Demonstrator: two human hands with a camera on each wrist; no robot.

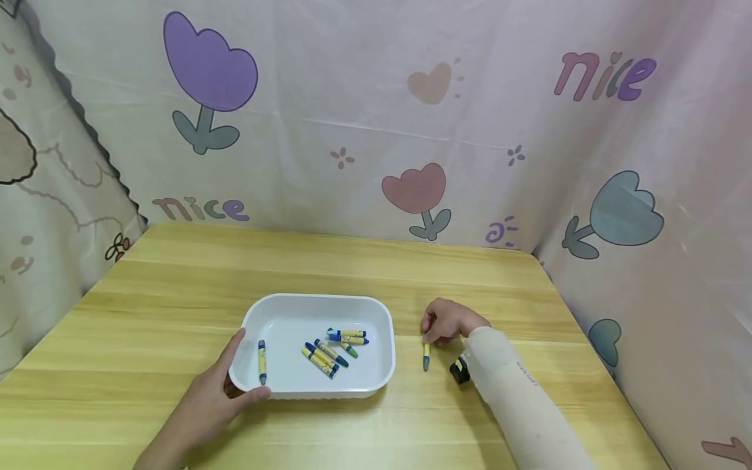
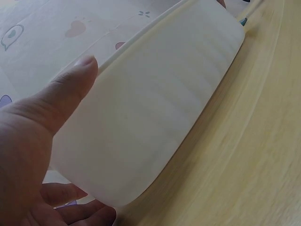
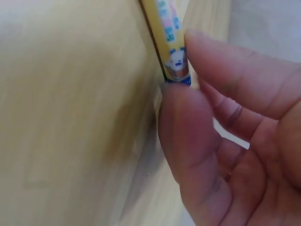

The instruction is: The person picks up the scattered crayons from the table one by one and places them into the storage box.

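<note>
My left hand (image 1: 213, 395) grips the white plastic tray (image 1: 329, 395) by its left front corner, thumb over the front rim and fingers along the left side. In the left wrist view the thumb (image 2: 70, 94) lies near the rim, with other fingertips low at the end wall. To the right of the tray, my right hand (image 1: 449, 321) pinches the far end of a yellow-wrapped crayon (image 1: 426, 356) with a grey-blue tip pointing toward me. The right wrist view shows thumb and index finger at the crayon's (image 3: 170, 42) dark blue end, close over the table.
Inside the tray, one crayon (image 1: 262, 362) lies alone at the left, and several more form a loose cluster (image 1: 322, 362) right of centre. The wooden table (image 1: 329, 261) backs onto a patterned curtain (image 1: 305, 78). A small black device (image 1: 460, 371) sits on my right wrist.
</note>
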